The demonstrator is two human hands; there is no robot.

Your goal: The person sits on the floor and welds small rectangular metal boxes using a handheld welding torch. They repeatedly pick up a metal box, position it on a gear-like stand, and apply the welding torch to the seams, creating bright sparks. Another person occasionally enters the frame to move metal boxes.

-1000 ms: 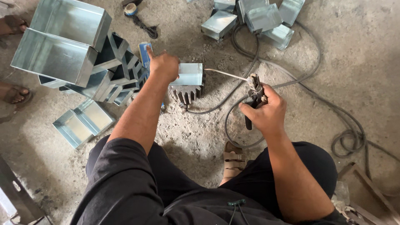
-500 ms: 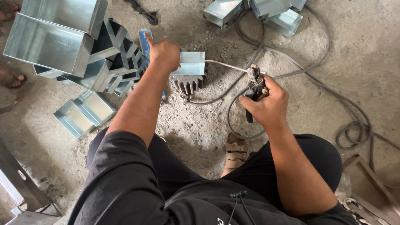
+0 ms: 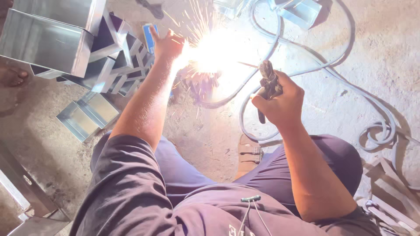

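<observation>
My right hand (image 3: 280,100) is shut on a dark welding electrode holder (image 3: 267,81). Its thin rod reaches left into a bright white arc (image 3: 214,50) that throws sparks upward. My left hand (image 3: 167,43) lies at the left edge of that glare, where it grips a small galvanised metal box. The glare washes the box out almost wholly. Below the arc a dark ribbed metal block (image 3: 202,83) shows on the concrete floor. A blue flat object (image 3: 148,38) lies just left of my left hand.
Large sheet-metal boxes (image 3: 52,43) are stacked at the left, and an open one (image 3: 87,116) lies on the floor below them. Grey welding cables (image 3: 306,65) loop across the floor to the right. More metal boxes (image 3: 302,11) sit at the top. Another person's foot (image 3: 13,76) is at the far left.
The arc has struck: bright glare and sparks now cover the small box. My right hand has brought the rod tip to the box. The left hand has stayed in place.
</observation>
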